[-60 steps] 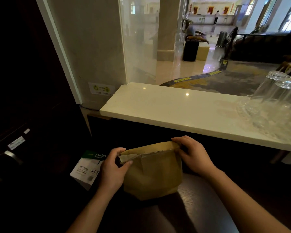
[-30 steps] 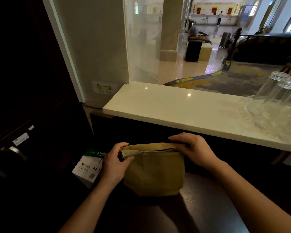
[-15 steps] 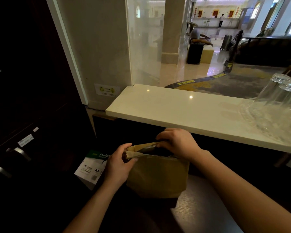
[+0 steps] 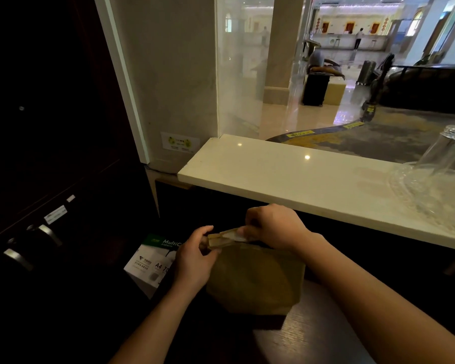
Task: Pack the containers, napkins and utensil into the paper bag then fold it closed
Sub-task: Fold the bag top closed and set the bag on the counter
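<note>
Both hands pinch the top fold of the paper bag (image 4: 255, 279) at lower centre, left hand (image 4: 195, 261) and right hand (image 4: 273, 227) close together; uneven pull could tear or unroll it.

**Both hands pinched at the bag's top**

The left hand (image 4: 195, 261) reached up from the lower left, forearm bare, its fingers (image 4: 204, 232) and thumb pinched on the left end of the paper bag (image 4: 255, 279) top fold. The right hand (image 4: 273, 225) came in from the lower right, knuckles up, fingers curled down over the fold's right part, gripping it. Both wrists were held level and close together.
</note>
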